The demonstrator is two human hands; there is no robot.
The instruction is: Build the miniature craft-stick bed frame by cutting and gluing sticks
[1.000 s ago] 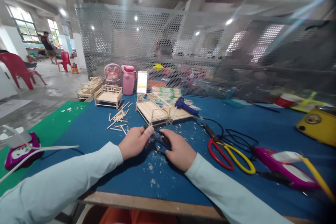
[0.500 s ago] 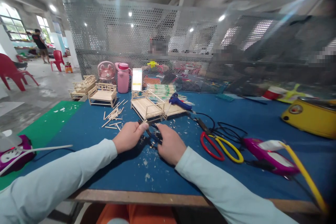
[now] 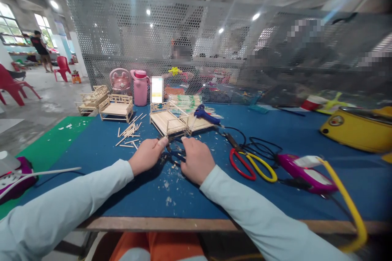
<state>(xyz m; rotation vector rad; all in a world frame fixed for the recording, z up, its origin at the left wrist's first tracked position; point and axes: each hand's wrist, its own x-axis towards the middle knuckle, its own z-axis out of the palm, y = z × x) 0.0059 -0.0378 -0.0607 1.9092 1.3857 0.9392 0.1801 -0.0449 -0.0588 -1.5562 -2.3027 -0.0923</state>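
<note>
My right hand (image 3: 199,159) is closed around the dark blue handles of a pair of pliers or cutters (image 3: 177,154), and its jaws point towards my left hand. Thumb and fingers of my left hand (image 3: 147,154) pinch a thin wooden stick (image 3: 167,137); most of it is hidden. Just beyond both hands stands a miniature wooden bed (image 3: 168,121) built from sticks. A blue glue gun (image 3: 208,116) lies at its right, over a flat stick panel (image 3: 199,124). Loose cut sticks (image 3: 128,131) are scattered left of the bed.
Red-and-yellow-handled scissors (image 3: 241,163) lie on the blue table mat (image 3: 128,200) at right, beside black cable and a purple power strip (image 3: 306,175). Farther right stands a yellow pot (image 3: 352,128). Finished small furniture (image 3: 116,108), a pink flask (image 3: 140,89) and a mesh screen (image 3: 122,32) stand behind.
The whole view has shifted slightly, so the table items appear a little farther left and higher. The pliers' handles look more spread apart. Both hands keep their hold.
</note>
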